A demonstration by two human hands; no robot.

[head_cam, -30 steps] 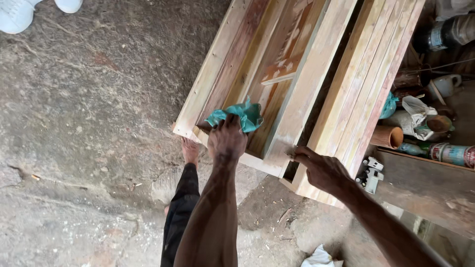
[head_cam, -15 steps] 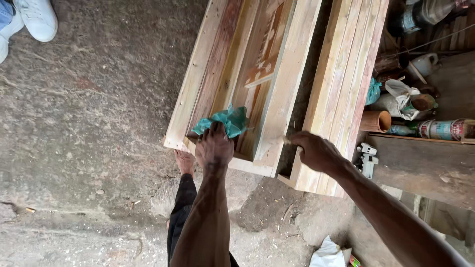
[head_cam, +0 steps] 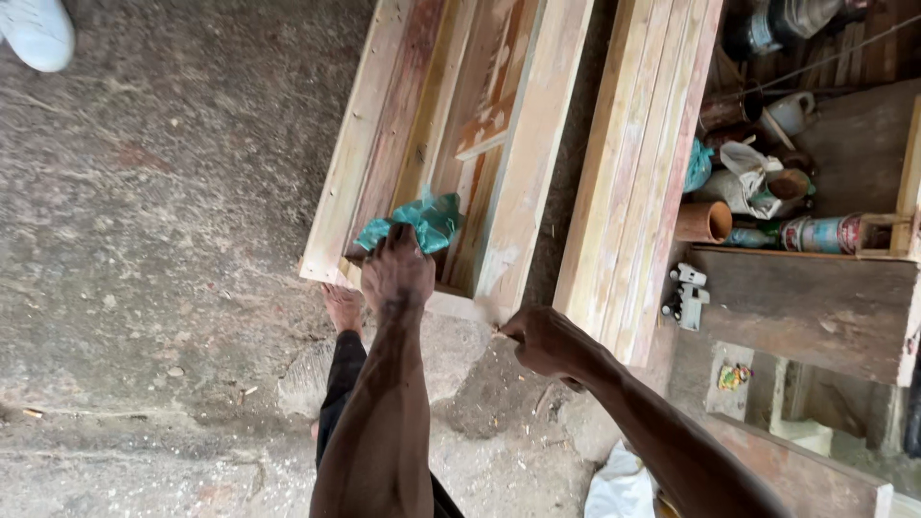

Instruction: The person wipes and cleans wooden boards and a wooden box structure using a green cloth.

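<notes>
My left hand presses a crumpled green cloth against the near end of a pale wooden frame that lies on the ground. Its fingers are curled over the cloth. My right hand is closed in a fist at the frame's near right corner, touching its edge; what it grips is hidden. My bare foot stands just below the frame's near left corner.
A stack of long pale planks lies right of the frame. Tins, a jug and bags crowd a wooden shelf at the far right. Another person's white shoe shows top left on the rough concrete floor.
My left hand stays on the green cloth at the frame's end. My right hand has slid a little down toward the frame's near corner. The view has shifted slightly.
</notes>
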